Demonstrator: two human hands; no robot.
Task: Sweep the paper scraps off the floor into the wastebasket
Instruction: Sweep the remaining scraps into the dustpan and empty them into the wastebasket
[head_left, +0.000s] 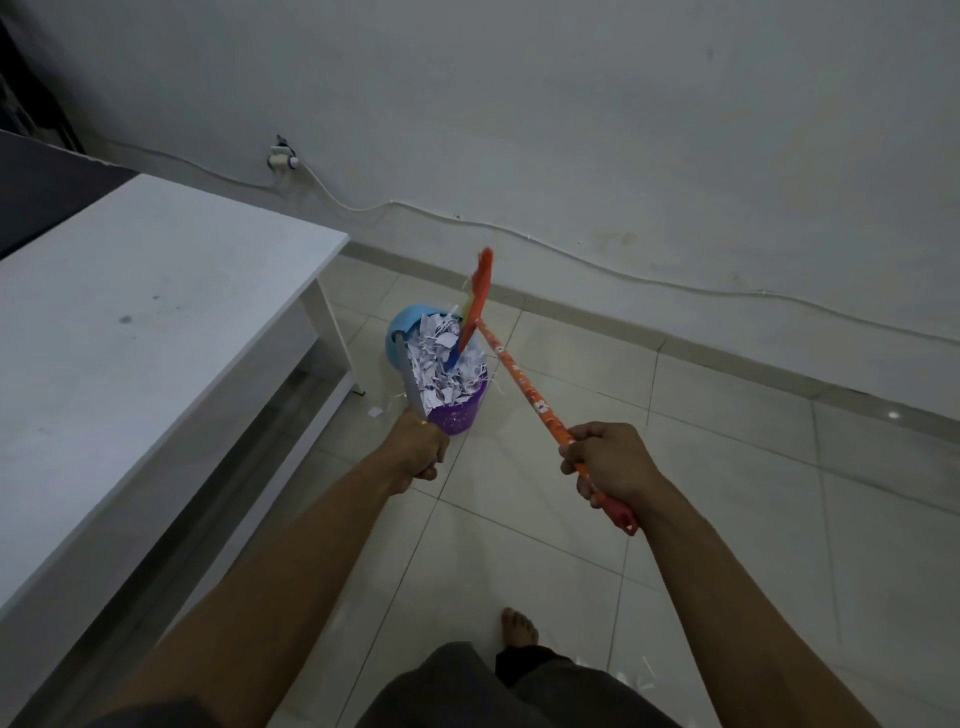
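Note:
A purple wastebasket (460, 415) stands on the tiled floor, heaped with white paper scraps (449, 364). My left hand (418, 447) grips the grey handle of a blue dustpan (410, 322), which is tilted over the basket's far rim. My right hand (608, 462) holds the orange patterned handle of a broom (519, 382). The broom's orange head (480, 283) is raised, its bristles touching the scrap pile. One small scrap (375, 411) lies on the floor left of the basket, and a few more scraps (636, 675) lie near my feet.
A white table (156, 312) fills the left side, its leg close to the basket. A white cable (571, 254) runs along the wall above the skirting, from a socket (283, 158). My bare foot (518, 626) stands on the tiles below.

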